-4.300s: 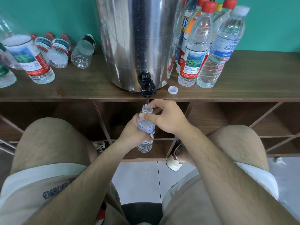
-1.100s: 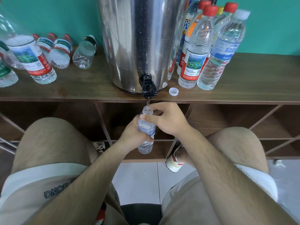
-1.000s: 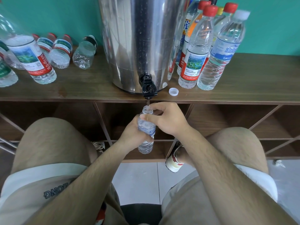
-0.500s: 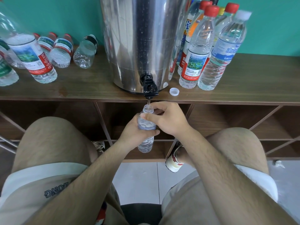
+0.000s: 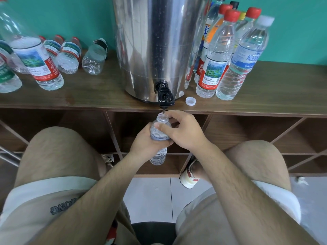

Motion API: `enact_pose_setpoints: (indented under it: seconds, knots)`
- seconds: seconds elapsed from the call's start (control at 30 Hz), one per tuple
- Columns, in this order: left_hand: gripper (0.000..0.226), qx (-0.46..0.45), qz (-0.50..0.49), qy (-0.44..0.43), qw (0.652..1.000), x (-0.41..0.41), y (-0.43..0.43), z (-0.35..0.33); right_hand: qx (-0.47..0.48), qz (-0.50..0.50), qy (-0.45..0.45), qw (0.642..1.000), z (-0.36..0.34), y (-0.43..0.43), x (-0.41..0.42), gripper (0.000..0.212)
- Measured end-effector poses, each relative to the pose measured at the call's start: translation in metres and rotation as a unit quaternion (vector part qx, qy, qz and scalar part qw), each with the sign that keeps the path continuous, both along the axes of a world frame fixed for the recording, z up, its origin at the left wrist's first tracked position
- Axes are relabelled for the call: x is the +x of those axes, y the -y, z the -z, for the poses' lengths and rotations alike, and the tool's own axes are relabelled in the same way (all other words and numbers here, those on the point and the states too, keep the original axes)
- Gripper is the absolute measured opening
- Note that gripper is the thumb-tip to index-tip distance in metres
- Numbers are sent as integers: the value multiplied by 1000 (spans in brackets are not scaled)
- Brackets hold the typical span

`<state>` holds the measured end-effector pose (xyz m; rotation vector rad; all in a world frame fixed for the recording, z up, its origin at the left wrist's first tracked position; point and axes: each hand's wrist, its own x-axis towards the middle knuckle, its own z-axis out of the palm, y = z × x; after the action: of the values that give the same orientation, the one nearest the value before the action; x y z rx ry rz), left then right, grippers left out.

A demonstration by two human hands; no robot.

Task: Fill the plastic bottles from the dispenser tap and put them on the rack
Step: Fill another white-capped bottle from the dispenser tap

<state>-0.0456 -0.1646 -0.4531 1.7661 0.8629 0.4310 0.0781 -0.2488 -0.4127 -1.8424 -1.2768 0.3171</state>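
Note:
A small clear plastic bottle (image 5: 158, 156) stands upright with its open mouth right under the black tap (image 5: 165, 96) of the steel dispenser (image 5: 155, 41). My left hand (image 5: 143, 144) grips the bottle's middle from the left. My right hand (image 5: 182, 131) holds its shoulder and neck, thumb across the front. A thin stream runs from the tap into the mouth. The bottle's white cap (image 5: 190, 100) lies on the wooden rack top (image 5: 106, 92) just right of the tap.
Several capped upright bottles (image 5: 215, 55) stand right of the dispenser. More bottles (image 5: 69, 55) lie and lean on the left of the top. Open wooden compartments (image 5: 247, 133) run below the top. My knees flank the bottle.
The bottle and both hands have stayed under the tap; the left hand shifted its grip slightly on the bottle's middle. The view has drifted a little.

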Motion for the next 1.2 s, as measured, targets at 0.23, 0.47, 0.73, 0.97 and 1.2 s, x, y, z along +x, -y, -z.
enact_pose_setpoints:
  seconds: [0.23, 0.47, 0.73, 0.97, 1.2]
  knots:
    - [68, -6, 4, -5, 1000, -1, -2, -1, 185, 34, 81, 979, -14, 15, -6, 41]
    - [69, -1, 1, -9, 1000, -1, -3, 0, 305, 16, 242, 921, -33, 18, -8, 31]
    - [66, 23, -2, -21, 999, 4, -7, 9, 298, -25, 269, 915, -40, 13, -11, 20]
    - [71, -2, -11, 2, 1000, 3, -8, 15, 310, -15, 227, 923, -40, 13, -10, 20]
    - [71, -9, -9, 3, 1000, 2, -8, 16, 314, -22, 233, 920, -41, 13, -7, 30]
